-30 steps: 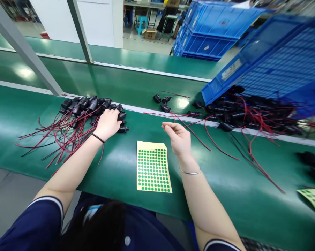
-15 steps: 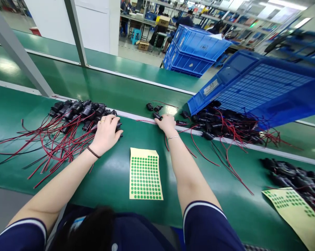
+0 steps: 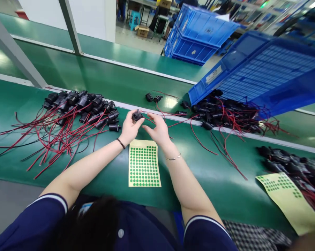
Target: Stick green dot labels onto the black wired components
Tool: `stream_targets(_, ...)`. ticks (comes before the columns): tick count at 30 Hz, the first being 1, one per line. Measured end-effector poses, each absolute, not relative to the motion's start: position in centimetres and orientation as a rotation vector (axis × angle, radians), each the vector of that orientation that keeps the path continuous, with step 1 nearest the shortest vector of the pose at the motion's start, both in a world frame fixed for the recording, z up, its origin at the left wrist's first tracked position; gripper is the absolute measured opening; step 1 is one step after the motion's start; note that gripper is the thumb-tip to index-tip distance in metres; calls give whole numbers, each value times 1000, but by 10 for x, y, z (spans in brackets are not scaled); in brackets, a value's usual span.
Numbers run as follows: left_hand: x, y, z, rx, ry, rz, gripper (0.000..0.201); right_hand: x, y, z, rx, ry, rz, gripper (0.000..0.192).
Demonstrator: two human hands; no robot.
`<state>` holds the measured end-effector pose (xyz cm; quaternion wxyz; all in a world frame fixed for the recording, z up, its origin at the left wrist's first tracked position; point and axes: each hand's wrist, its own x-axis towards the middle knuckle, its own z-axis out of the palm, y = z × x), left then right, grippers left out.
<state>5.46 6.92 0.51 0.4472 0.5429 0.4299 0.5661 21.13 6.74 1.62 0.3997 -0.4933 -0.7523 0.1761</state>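
Note:
My left hand (image 3: 129,128) holds a small black connector (image 3: 136,115) with red wire trailing from it, just above a yellow sheet of green dot stickers (image 3: 143,163). My right hand (image 3: 158,131) is beside it with fingers apart, close to the wire, and I cannot tell whether it touches it. To the left lies a pile of black connectors with red and black wires (image 3: 76,108). All of this rests on a green conveyor table (image 3: 204,181).
A tilted blue crate (image 3: 264,73) at the right spills more wired connectors (image 3: 225,116). Two loose connectors (image 3: 152,98) lie by the metal rail. A second sticker sheet (image 3: 288,198) and dark parts (image 3: 290,162) lie far right. Blue crates (image 3: 199,35) are stacked behind.
My right hand reached to the rail, then pulled back towards the sticker sheet. My left hand left the pile and now holds one connector in front of me.

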Motion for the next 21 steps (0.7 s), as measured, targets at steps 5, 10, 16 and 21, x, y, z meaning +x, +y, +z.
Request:
stream_targets(5, 25, 50, -1, 1691, 1072, 1205, 36, 243, 27, 22, -1283, -2246, 594, 9)
stream_targets(10, 19, 47, -14, 1866, 1051, 926, 36, 245, 6, 21, -1374, -2431, 543, 12)
stream_targets(16, 17, 50, -15, 1938, 1101, 766, 36, 237, 7, 22, -1405, -2524, 452, 9)
stream_targets(21, 17, 49, -14, 1969, 1118, 711, 36, 239, 6, 17, -1373, -2533, 460, 8)
